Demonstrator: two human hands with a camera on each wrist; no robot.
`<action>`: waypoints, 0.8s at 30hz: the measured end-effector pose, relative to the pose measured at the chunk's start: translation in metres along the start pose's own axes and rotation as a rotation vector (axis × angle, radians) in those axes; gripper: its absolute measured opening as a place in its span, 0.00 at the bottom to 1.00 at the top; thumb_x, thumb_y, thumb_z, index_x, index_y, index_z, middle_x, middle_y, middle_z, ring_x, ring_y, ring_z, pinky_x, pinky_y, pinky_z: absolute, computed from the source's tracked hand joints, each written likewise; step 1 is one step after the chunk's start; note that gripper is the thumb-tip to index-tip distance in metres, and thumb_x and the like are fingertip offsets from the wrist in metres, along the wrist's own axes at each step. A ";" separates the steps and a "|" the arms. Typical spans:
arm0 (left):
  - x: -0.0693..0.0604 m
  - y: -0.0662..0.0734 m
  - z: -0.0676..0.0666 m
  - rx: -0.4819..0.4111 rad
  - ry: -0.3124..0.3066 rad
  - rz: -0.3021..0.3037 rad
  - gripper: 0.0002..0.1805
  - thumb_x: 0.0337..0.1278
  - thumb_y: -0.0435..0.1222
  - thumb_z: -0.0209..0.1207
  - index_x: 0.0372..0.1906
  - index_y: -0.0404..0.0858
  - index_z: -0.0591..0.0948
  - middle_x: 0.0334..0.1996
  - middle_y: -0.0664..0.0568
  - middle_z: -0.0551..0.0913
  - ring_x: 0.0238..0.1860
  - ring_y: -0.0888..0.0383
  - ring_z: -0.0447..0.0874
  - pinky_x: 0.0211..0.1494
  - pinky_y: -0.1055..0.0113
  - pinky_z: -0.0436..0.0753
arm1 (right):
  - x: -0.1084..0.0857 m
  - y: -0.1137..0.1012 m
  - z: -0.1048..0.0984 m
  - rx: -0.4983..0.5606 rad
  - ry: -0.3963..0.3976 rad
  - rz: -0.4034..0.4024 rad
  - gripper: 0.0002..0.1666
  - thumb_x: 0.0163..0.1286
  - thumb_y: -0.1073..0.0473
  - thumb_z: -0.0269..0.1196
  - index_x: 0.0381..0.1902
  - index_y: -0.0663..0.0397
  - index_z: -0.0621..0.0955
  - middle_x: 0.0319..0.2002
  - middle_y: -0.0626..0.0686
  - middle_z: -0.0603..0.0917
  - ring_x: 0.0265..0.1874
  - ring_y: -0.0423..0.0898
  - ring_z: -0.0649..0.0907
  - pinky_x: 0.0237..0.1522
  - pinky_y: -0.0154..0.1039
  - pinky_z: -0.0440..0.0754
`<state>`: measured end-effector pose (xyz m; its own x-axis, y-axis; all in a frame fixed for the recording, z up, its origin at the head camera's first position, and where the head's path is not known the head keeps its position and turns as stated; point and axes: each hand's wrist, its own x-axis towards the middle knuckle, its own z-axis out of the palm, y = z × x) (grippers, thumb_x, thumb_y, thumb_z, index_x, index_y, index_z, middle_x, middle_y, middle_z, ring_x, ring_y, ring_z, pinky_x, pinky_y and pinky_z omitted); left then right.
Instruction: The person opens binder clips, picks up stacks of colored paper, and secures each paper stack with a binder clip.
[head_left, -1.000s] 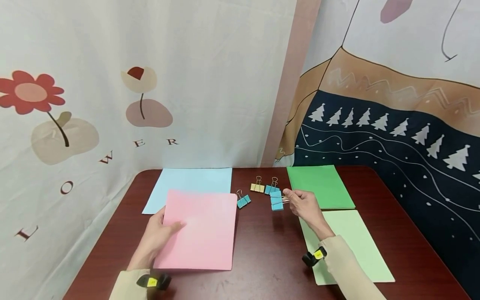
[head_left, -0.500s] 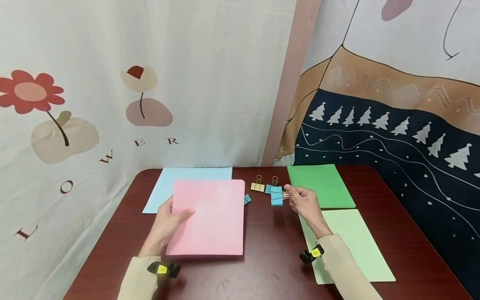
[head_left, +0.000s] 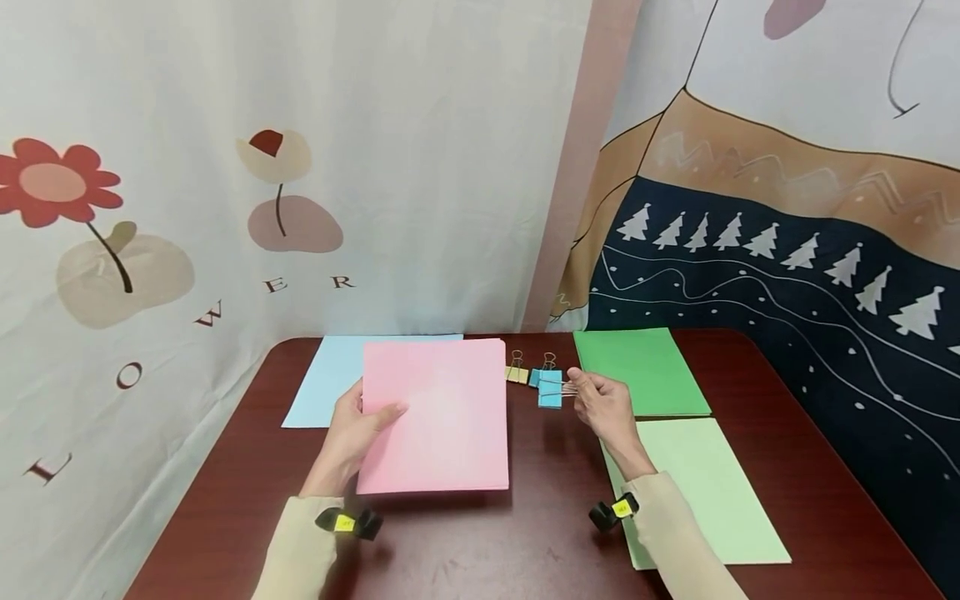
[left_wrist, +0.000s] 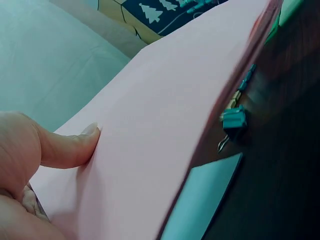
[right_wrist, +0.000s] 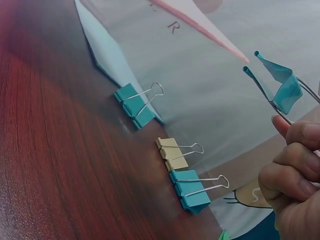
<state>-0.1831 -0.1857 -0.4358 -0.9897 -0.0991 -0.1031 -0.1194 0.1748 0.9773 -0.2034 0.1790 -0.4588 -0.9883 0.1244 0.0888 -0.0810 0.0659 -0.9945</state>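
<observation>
A stack of pink paper [head_left: 435, 417] is raised off the table, its left edge pinched by my left hand [head_left: 352, 433], thumb lying on the front face. My right hand [head_left: 606, 408] pinches the wire handles of a blue binder clip [head_left: 551, 389] just right of the stack. In the right wrist view that clip [right_wrist: 287, 92] has its jaws spread apart, facing the corner of the pink paper [right_wrist: 220, 35] with a gap between them. From the left wrist view, the thumb presses the pink sheets [left_wrist: 145, 125].
Blue paper [head_left: 322, 375] lies behind the stack at the back left. Dark green paper [head_left: 637, 371] and light green paper [head_left: 712, 492] lie at the right. A yellow clip [right_wrist: 172, 153] and two blue clips [right_wrist: 191, 190] stand on the table [right_wrist: 65, 150].
The left hand has carried the pink stack right and toward the back, so it now hides one blue clip in the head view. The right hand and its clip have shifted slightly.
</observation>
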 end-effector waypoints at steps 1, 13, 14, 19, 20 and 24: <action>0.000 0.000 0.001 -0.015 -0.005 -0.004 0.30 0.61 0.31 0.69 0.67 0.38 0.73 0.54 0.41 0.82 0.40 0.57 0.83 0.41 0.63 0.84 | 0.000 0.000 0.001 0.005 -0.002 -0.006 0.29 0.73 0.41 0.64 0.25 0.62 0.83 0.10 0.45 0.68 0.12 0.39 0.66 0.17 0.31 0.61; 0.003 -0.004 0.015 -0.075 -0.044 -0.015 0.29 0.59 0.31 0.70 0.65 0.39 0.74 0.49 0.47 0.83 0.41 0.57 0.83 0.43 0.63 0.84 | -0.005 -0.001 0.009 -0.006 -0.007 -0.041 0.28 0.75 0.46 0.64 0.30 0.69 0.85 0.10 0.47 0.70 0.12 0.39 0.66 0.17 0.31 0.62; 0.004 -0.005 0.016 -0.076 -0.046 -0.015 0.29 0.60 0.31 0.70 0.65 0.38 0.74 0.50 0.46 0.83 0.41 0.57 0.83 0.43 0.63 0.84 | -0.006 -0.002 0.010 -0.006 -0.011 -0.038 0.28 0.75 0.46 0.64 0.32 0.71 0.85 0.11 0.47 0.70 0.12 0.39 0.67 0.17 0.31 0.62; 0.004 -0.007 0.021 -0.079 -0.043 -0.013 0.27 0.60 0.29 0.68 0.64 0.37 0.75 0.50 0.44 0.83 0.41 0.57 0.84 0.43 0.62 0.85 | -0.007 -0.002 0.012 0.018 -0.019 -0.038 0.27 0.76 0.48 0.63 0.33 0.72 0.85 0.11 0.47 0.70 0.11 0.40 0.67 0.16 0.31 0.61; 0.004 -0.007 0.021 -0.078 -0.040 -0.012 0.27 0.61 0.28 0.68 0.64 0.37 0.75 0.51 0.43 0.82 0.41 0.58 0.84 0.43 0.63 0.85 | -0.007 -0.002 0.012 0.018 -0.020 -0.037 0.27 0.76 0.48 0.63 0.33 0.73 0.84 0.11 0.47 0.70 0.11 0.40 0.67 0.16 0.31 0.61; 0.004 -0.008 0.024 -0.077 -0.029 -0.005 0.27 0.60 0.27 0.67 0.64 0.37 0.75 0.52 0.42 0.82 0.40 0.58 0.83 0.43 0.64 0.84 | -0.007 0.000 0.013 0.008 -0.026 -0.045 0.27 0.76 0.48 0.63 0.33 0.73 0.84 0.10 0.46 0.70 0.11 0.40 0.67 0.16 0.31 0.61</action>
<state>-0.1880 -0.1639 -0.4482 -0.9911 -0.0710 -0.1123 -0.1190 0.0988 0.9880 -0.1979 0.1657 -0.4603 -0.9867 0.0956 0.1318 -0.1262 0.0629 -0.9900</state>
